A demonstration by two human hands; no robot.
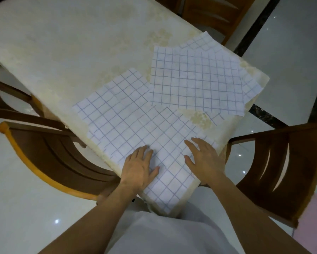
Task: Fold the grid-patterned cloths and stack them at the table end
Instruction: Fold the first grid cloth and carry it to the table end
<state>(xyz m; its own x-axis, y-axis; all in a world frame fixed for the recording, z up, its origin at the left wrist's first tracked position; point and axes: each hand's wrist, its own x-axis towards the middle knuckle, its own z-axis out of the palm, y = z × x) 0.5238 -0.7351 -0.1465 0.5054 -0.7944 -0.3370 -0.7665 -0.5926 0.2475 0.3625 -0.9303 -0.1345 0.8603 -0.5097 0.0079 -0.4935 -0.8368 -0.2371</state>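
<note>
A grid-patterned cloth point(128, 121) lies spread on the near corner of the table point(71, 43), its near edge hanging over the rim. Behind it to the right, a second cloth point(196, 79) overlaps its far edge and lies on further cloths. The left hand point(139, 165) and right hand point(205, 160) rest flat on the near cloth, side by side. Chairs flank the table: a left chair point(49, 158), a right chair point(275, 171) and a far chair point(209, 11).

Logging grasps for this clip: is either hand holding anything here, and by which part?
Nothing is held. The left hand and right hand lie flat, fingers straight, on the near end of the nearer grid-patterned cloth, with no grip on it.
</note>
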